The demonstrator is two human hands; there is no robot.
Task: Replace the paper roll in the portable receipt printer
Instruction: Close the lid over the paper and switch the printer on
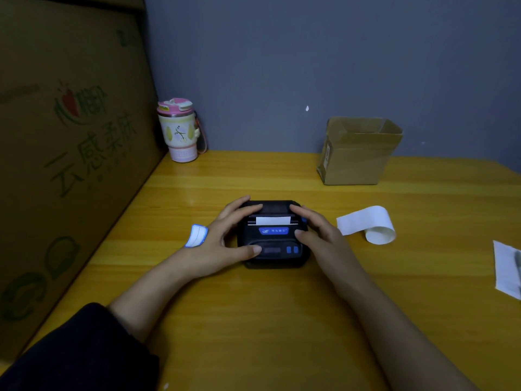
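Note:
A black portable receipt printer (pixel 273 240) with a blue logo plate and two blue buttons lies in the middle of the yellow wooden table (pixel 253 320). Its lid looks closed, and a short white paper strip (pixel 273 220) sticks out of the slot. My left hand (pixel 225 238) grips the printer's left side, thumb on the front, fingers on the lid. On the printer's right side my right hand (pixel 317 231) presses, with fingers on the lid and thumb beside the logo. A loose curled length of white paper (pixel 369 225) lies to the right of the printer.
A pink and white tumbler (pixel 180 131) stands at the back left corner. An open small cardboard box (pixel 358 152) stands at the back right. A large printed carton (pixel 64 153) walls off the left side. A blue-edged label (pixel 196 236) lies by my left hand. White paper (pixel 507 268) lies at the right edge.

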